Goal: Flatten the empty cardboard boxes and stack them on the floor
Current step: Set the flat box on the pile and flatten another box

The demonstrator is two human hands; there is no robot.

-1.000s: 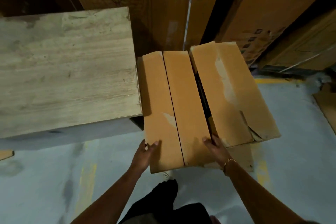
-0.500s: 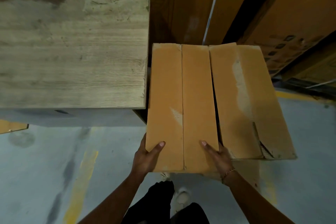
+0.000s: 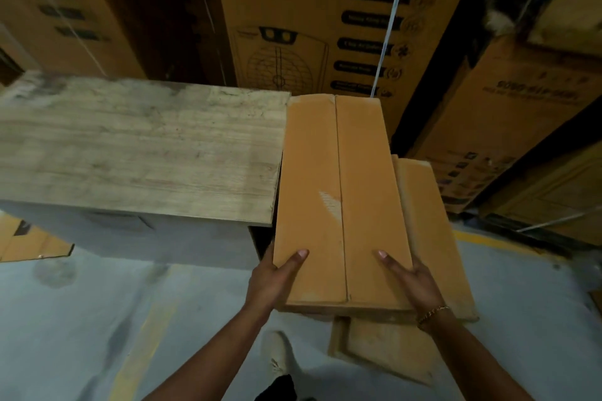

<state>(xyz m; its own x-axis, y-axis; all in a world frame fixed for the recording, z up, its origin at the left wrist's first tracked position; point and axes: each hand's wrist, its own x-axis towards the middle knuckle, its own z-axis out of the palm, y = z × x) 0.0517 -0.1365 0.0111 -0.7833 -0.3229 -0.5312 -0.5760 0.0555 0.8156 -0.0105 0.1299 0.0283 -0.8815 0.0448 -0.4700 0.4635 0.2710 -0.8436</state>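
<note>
The near end of a cardboard box is gripped at both corners. The left hand is curled round the left corner, thumb on top and fingers hidden beneath, and the right hand is clamped on the right corner likewise. The box is not yet flattened, and its top flaps meet in a seam running away from the grip. As only the near end is held, the far end could sag or twist free. Under the right hand a second box and a loose flap are seen, and either could be snagged. Left of the grip, the table edge lies close and could be struck. The floor lies below.
</note>
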